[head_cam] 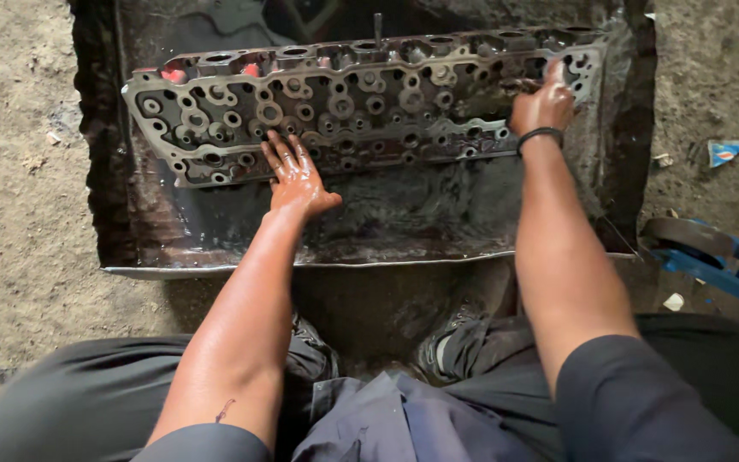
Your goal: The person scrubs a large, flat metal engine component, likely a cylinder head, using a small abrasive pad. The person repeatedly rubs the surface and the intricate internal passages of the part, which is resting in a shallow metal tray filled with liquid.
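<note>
Fingers spread flat and wet, the left hand [298, 178] presses its fingertips against the lower edge of the long, grimy cylinder head [344, 107], which lies tilted in a shallow metal tray [369, 257] of dark liquid on the dirt ground. Further right, the right hand [544, 104], a black band [540, 134] at its wrist, rests curled on the head's far end, its fingers bent over the metal. A blue tool [720, 257] lies just beside the tray's right corner.

The person wore dark grey trousers [87, 402] and short grey sleeves [635, 402]. A black band [540, 134] sat on the right wrist. Both hands looked wet and shiny. Dark shoes [451, 346] showed below.
</note>
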